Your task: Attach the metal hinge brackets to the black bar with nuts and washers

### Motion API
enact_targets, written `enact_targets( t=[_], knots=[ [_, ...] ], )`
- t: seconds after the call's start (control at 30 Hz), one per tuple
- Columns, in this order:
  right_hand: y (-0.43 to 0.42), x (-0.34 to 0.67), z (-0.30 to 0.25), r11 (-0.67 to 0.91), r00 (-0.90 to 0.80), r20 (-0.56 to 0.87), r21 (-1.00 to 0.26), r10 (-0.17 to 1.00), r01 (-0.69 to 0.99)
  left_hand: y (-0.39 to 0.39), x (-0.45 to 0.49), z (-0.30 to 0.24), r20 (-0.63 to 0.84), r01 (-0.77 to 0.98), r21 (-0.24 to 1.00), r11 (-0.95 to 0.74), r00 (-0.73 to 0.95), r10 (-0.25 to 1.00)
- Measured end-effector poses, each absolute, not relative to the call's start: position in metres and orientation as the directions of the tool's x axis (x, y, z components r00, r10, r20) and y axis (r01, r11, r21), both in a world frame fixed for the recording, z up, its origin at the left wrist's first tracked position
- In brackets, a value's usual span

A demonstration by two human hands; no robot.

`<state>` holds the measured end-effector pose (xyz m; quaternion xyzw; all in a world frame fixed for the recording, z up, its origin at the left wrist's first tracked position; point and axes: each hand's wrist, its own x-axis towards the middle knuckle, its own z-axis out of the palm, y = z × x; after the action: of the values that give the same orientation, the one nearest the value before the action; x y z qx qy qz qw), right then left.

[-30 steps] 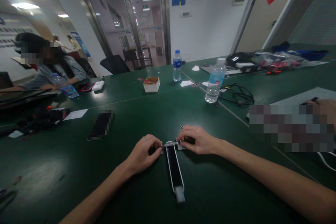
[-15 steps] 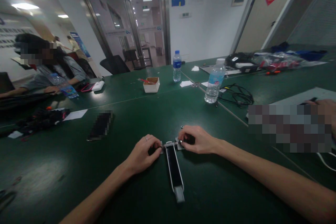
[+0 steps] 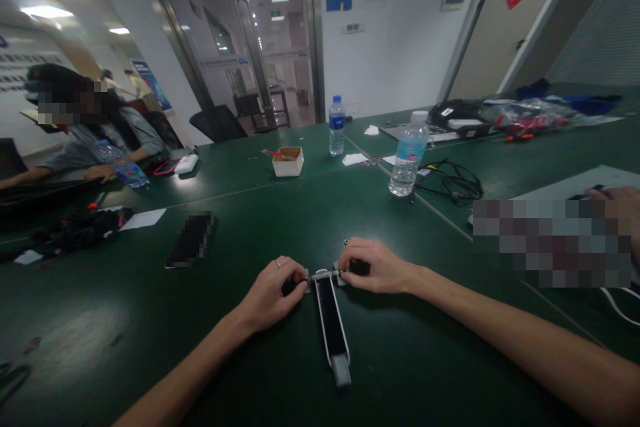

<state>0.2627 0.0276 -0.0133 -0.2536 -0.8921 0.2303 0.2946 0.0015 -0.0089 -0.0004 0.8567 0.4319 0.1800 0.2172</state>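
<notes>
A long, narrow piece with a dark face and white rim (image 3: 331,320) lies on the green table, with a grey block (image 3: 341,371) at its near end. Across its far end runs a thin metal rod (image 3: 324,275), flanked by small light-coloured plates. My left hand (image 3: 273,293) pinches the rod's left end between thumb and fingers. At the right end, my right hand (image 3: 377,267) is closed in a similar pinch; its fingertips partly hide what they grip. A tiny ring-like part (image 3: 346,241) sits just beyond my right fingers.
A blurred phone-like slab (image 3: 191,240) lies to the left. Farther off stand a small box (image 3: 289,163) and two water bottles, one blue-capped (image 3: 337,127), one white-capped (image 3: 409,157). A coiled black cable (image 3: 453,181) is at right. Another person's hand (image 3: 617,210) rests far right; someone sits at left.
My right fingers have shifted very slightly at the rod's right end. My left hand and the long piece stay where they were.
</notes>
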Motion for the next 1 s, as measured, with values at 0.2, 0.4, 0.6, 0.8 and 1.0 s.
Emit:
enact_targets(
  t=[0.2,0.4,0.6,0.8,1.0],
  knots=[
    [0.0281,0.2634,-0.0133,0.762,-0.712,0.387,-0.562,0.586,0.322,-0.009,0.0012,-0.0011,0.113,0.665,0.53,-0.525,0.559,0.822],
    [0.0275,0.2629,-0.0104,0.763,-0.719,0.36,-0.536,0.595,0.362,-0.0084,0.0006,-0.0029,0.103,0.668,0.534,-0.518,0.557,0.824],
    [0.0265,0.263,-0.007,0.755,-0.727,0.341,-0.547,0.596,0.362,-0.0079,0.0007,-0.0028,0.095,0.669,0.541,-0.51,0.554,0.827],
    [0.0264,0.2627,-0.0072,0.76,-0.729,0.345,-0.541,0.591,0.36,-0.0085,0.001,-0.0011,0.092,0.667,0.544,-0.51,0.557,0.826],
    [0.0271,0.2623,-0.0084,0.76,-0.719,0.366,-0.551,0.591,0.344,-0.0089,0.0014,-0.0001,0.091,0.671,0.536,-0.512,0.557,0.825]
  ],
)
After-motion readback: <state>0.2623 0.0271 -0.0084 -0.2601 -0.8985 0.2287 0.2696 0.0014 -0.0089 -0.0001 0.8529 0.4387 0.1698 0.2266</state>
